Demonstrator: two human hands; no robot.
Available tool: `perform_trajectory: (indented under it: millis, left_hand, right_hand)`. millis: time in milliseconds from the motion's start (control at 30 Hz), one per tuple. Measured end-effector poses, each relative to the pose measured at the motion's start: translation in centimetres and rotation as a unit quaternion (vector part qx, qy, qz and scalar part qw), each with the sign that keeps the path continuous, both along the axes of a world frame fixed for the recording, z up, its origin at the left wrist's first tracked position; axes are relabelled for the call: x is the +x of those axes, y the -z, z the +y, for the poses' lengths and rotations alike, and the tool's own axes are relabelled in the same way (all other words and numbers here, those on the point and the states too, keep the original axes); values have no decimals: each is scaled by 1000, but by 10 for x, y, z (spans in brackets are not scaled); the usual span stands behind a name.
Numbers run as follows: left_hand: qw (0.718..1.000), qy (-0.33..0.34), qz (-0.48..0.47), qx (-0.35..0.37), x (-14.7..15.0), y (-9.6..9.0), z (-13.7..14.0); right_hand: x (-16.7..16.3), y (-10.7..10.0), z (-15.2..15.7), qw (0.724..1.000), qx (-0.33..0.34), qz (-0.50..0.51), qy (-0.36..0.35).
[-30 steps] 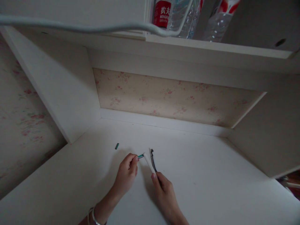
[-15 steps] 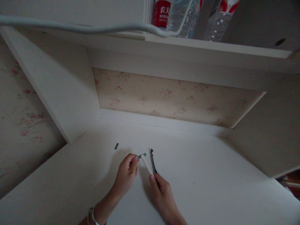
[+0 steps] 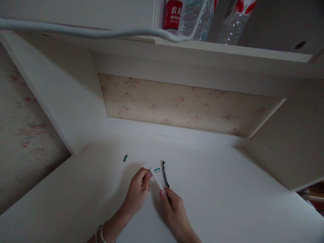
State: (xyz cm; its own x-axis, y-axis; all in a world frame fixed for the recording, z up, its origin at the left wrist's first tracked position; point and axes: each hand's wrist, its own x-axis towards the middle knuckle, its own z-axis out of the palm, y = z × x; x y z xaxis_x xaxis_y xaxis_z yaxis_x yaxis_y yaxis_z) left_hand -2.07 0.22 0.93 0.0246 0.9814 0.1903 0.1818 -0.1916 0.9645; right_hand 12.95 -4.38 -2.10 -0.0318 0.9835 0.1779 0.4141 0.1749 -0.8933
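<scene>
My right hand (image 3: 174, 209) is closed around the lower end of a slim white razor handle (image 3: 158, 180), which points up and left. With its thumb and fingers pinched, my left hand (image 3: 139, 184) meets the handle's upper tip. A green and black razor blade cartridge (image 3: 157, 170) shows just right of that tip; whether it touches the handle I cannot tell. A black razor handle (image 3: 165, 173) extends upward beyond my right fingers, its lower end hidden by them. Farther left, a second blade cartridge (image 3: 125, 158) lies on the white desk (image 3: 217, 182).
Above the desk runs a shelf (image 3: 227, 50) with several clear plastic bottles (image 3: 172, 15) on it. A pale cable (image 3: 101, 33) hangs across its front. White side panels (image 3: 65, 91) flank the desk, and flowered wallpaper (image 3: 177, 101) covers the wall behind.
The blade cartridge near my left fingertips has shifted right and now sits apart from them. My left fingers have moved slightly right onto the white handle's tip. My right hand keeps its grip.
</scene>
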Motion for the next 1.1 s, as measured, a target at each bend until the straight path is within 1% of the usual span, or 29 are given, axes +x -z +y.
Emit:
perform_trajectory:
  millis: [200, 433, 600, 767, 967, 1100]
  left_hand:
    - [1000, -17, -1, 2, -2, -2, 1]
    - [1000, 7, 14, 9, 1, -2, -2]
    - [1000, -19, -11, -4, -3, -2, 0]
    - [1000, 13, 4, 8, 0, -1, -2]
    - [1000, -12, -1, -18, -2, -1, 0]
    - [1000, 16, 3, -11, 0, 0, -1]
  right_hand:
    - [0, 0, 0, 1000, -6, 4, 1]
    - [2, 3, 1, 1000, -10, 4, 20]
    - [3, 5, 2, 1000, -15, 4, 21]
    - [5, 4, 3, 999, -21, -6, 23]
    - [4, 3, 2, 999, -25, -4, 25]
    - [4, 1, 3, 999, -25, -1, 27]
